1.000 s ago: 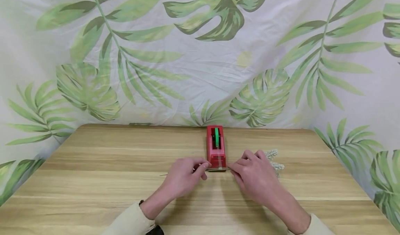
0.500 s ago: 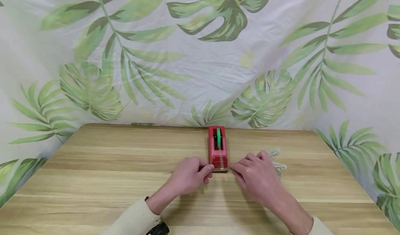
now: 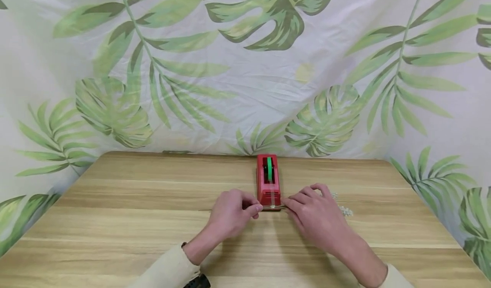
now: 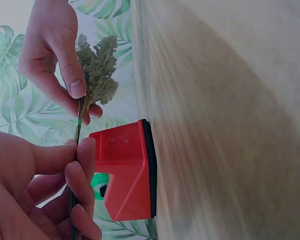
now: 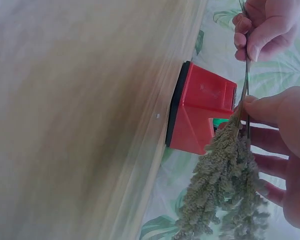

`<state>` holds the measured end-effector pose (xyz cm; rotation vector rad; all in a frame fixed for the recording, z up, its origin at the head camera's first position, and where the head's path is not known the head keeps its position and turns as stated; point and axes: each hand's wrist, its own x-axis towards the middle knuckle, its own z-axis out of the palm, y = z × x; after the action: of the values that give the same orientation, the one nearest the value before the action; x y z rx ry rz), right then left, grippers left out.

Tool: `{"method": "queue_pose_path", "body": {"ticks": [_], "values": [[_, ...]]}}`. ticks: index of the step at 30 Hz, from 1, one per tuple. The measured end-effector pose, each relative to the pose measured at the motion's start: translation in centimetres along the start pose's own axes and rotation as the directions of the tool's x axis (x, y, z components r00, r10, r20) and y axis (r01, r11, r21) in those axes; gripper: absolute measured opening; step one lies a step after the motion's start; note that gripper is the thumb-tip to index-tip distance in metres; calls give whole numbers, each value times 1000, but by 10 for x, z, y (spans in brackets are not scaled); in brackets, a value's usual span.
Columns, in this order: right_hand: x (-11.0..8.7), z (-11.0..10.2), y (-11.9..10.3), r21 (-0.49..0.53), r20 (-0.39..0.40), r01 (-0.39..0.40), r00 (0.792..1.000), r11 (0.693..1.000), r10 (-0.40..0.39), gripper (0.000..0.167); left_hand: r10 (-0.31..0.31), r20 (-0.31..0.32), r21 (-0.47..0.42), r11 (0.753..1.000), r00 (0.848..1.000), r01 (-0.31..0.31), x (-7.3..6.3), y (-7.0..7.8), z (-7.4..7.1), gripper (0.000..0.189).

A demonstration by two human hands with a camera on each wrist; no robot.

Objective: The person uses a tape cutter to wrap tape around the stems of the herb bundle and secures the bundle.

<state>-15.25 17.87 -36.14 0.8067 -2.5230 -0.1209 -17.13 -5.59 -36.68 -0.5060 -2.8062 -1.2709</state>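
Left hand point(image 3: 231, 214) and right hand point(image 3: 319, 220) pinch stems point(image 5: 246, 81); bushy heads point(image 5: 222, 170), mostly behind the latter (head view), appear plainly (right wrist view)

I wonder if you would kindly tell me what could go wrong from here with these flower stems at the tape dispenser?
The thin flower stems might bend or snap, since the left hand and right hand both pinch them.

The clear tape could stick to either hand, as both are close to the dispenser's front edge.

The red tape dispenser may slide if the tape is pulled, because neither hand holds it down.
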Motion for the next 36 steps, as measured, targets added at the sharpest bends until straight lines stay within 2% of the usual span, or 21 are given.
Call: {"method": "queue_pose_path", "body": {"ticks": [7,11,15,17,24,28,30,33,36], "values": [[1,2,3,18,47,6,999,1000,-7,23,-30,-32,-49,998,999,28,-1,-1,0,12],[1,2,2,38,52,-2,999,999,0,15,-50,-52,-62,997,997,47,0,-2,0,9],[2,3,3,42,37,-23,999,999,21,12,-38,-60,-45,998,997,35,1,-3,0,7],[2,2,3,37,22,-27,999,999,27,11,-35,-52,-40,999,998,33,2,-3,0,9],[2,-1,3,33,-33,-23,999,999,24,10,-6,26,1,1000,1000,6,3,-3,-1,43],[2,-2,2,17,-57,-13,998,1000,14,10,-4,56,4,1000,998,4,3,-3,-1,41],[3,-2,3,25,-59,-8,998,1000,10,11,-28,65,-18,999,998,30,3,-3,-2,38],[4,-4,4,72,-30,-17,999,997,19,12,-65,61,-46,997,996,67,4,-2,-4,31],[6,-9,7,132,20,-32,999,991,30,11,-77,40,-52,996,996,79,5,-1,-4,23]]}}
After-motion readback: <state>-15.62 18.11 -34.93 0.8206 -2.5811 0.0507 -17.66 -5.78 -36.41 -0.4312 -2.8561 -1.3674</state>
